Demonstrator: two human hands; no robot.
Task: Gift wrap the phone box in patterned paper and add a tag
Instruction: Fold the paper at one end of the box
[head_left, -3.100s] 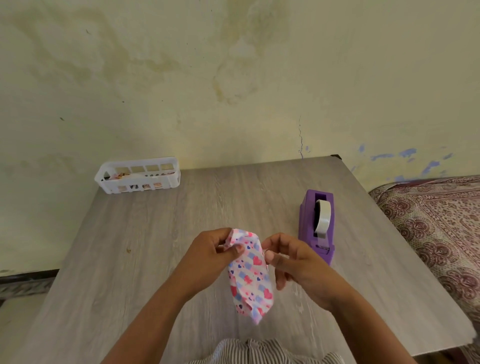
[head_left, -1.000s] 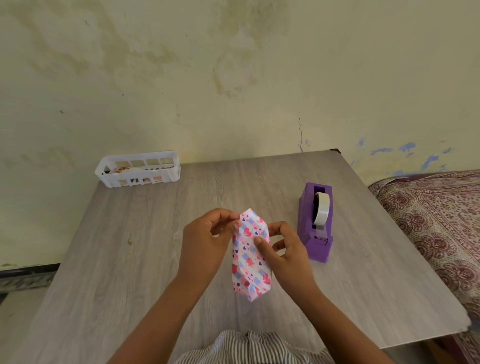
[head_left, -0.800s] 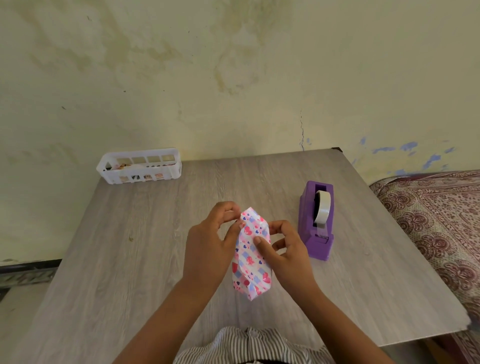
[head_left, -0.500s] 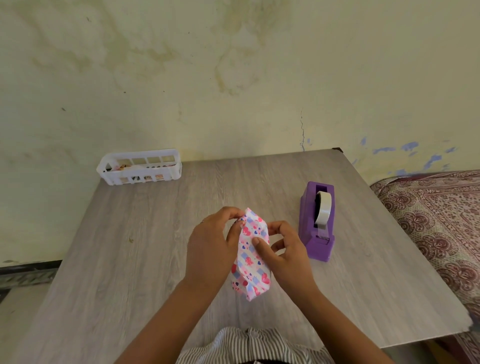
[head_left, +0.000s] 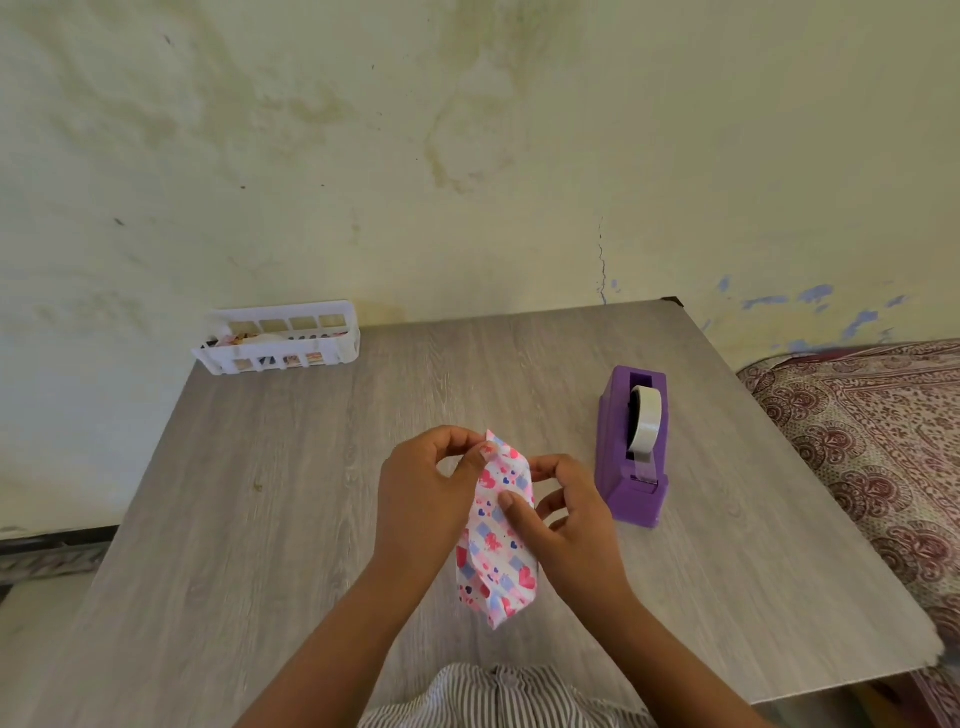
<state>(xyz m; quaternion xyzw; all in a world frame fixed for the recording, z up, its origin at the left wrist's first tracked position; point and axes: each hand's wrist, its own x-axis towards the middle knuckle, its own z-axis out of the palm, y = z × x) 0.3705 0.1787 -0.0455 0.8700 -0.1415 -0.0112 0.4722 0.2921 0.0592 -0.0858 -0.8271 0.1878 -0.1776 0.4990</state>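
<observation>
While held above table (head_left: 270, 519) | wrapped box (head_left: 496, 540) between both hands | fingers (head_left: 511, 506) pinching paper

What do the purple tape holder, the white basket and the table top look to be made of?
Tape holder: probably moulded plastic, going by its smooth, uniform purple with soft sheen. Basket: probably plastic too; thin white walls with regular cut-out slots. Table: grey wood-grain surface, matte; whether real wood or printed laminate cannot be told.
</observation>
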